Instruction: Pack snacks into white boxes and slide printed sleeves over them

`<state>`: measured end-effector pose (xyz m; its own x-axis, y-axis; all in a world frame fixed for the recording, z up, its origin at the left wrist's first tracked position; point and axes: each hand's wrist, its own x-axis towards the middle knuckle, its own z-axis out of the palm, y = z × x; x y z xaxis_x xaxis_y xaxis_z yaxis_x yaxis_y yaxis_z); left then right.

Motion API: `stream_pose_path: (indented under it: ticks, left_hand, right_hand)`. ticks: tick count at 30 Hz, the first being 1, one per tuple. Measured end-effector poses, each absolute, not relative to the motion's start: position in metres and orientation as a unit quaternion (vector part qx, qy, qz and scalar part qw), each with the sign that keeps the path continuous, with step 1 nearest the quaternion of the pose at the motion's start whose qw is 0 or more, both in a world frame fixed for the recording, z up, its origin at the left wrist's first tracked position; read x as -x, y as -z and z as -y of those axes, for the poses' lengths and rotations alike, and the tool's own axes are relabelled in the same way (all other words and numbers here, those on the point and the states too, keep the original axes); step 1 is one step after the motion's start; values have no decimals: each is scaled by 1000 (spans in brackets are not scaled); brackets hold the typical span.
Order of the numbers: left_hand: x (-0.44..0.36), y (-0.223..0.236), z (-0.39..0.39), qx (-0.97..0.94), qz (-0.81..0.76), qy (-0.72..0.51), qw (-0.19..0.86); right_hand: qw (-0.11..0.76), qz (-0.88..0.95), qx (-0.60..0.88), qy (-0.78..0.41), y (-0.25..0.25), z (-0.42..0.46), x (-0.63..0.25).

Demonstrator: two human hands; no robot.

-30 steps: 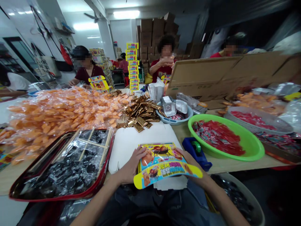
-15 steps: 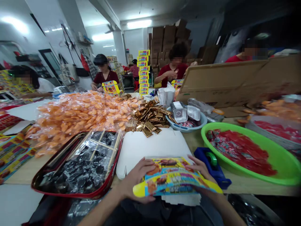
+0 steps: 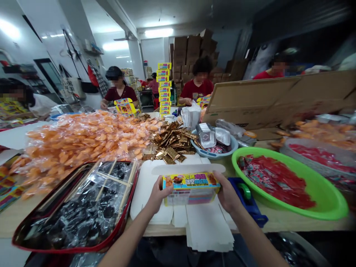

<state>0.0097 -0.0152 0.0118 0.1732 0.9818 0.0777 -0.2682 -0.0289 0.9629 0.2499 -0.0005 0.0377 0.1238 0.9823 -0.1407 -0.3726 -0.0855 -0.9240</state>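
Note:
My left hand (image 3: 158, 194) and my right hand (image 3: 226, 193) grip opposite ends of a yellow printed cardboard box (image 3: 191, 188), holding it upright just above the table. A white lid flap (image 3: 189, 169) stands out behind it. Beneath and around my hands lies a stack of white cardboard blanks (image 3: 207, 230). A blue tape dispenser (image 3: 247, 200) sits just beyond my right hand. Near my left hand is a red-rimmed tray (image 3: 75, 243) of black wrapped sweets under plastic film.
A green basin (image 3: 319, 185) holds red sachets. Gold sachets (image 3: 169, 142) and bagged orange sweets (image 3: 83, 148) are heaped ahead. A blue bowl (image 3: 214, 154) holds foil packs. A brown cardboard sheet (image 3: 267, 100) stands upright. Co-workers (image 3: 198, 83) sit across the table beside stacked yellow boxes (image 3: 164, 89).
The flat printed piece between my hands is now folded into a box shape and stands upright. My hands have moved to its ends, and the view has shifted slightly.

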Motion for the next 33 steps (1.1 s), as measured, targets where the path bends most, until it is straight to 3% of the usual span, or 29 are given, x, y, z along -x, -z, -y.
stream_pose_path:
  ticks: [3,7,10,13,24,30,33]
  left_hand:
    - [-8,-14,11,-488,-372,-518,597]
    - [-5,-12,8,-493,-379,-503,600]
    - [-4,-12,8,-490,-383,-496,607]
    - [-3,-11,8,-488,-381,-492,612]
    - [-3,-12,13,-502,-384,-495,596]
    - [6,-29,20,-511,-469,-549,467]
    - [25,-52,11,-599,-521,-484,368]
  right_hand:
    - [611,433,489,-447,-43,-2,-274]
    - [450,636,550,-300,-73,-1,-295]
    - [348,686,537,-348,-96,1,-293]
    - [303,698,519,-389,-105,1,-288]
    - [303,746,506,-309,-69,16,-297]
    - [363,775,475,-206,-27,18,-298]
    - [394,785,450,-163,-18,12,-296]
